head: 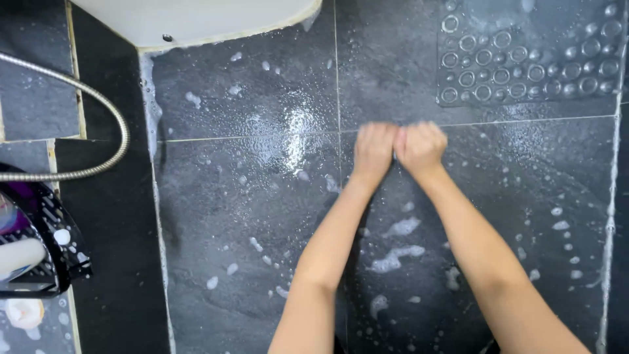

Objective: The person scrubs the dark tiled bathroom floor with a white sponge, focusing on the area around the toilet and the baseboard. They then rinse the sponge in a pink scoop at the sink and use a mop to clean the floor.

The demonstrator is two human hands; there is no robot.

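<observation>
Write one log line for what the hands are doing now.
left hand: fisted | right hand: fisted, touching left | below: wet soapy dark-grey tiled floor

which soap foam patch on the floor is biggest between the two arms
The long foam streak midway between the forearms; the patch above it and the blob below are clearly smaller.

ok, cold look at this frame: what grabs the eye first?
Two fists pressed side by side at centre, left hand and right hand, knuckles down on the wet dark floor tiles; what they grip is hidden. Foam patches dot the tiles between the forearms. A clear suction-cup mat lies top right, and a metal shower hose loops at left.
</observation>
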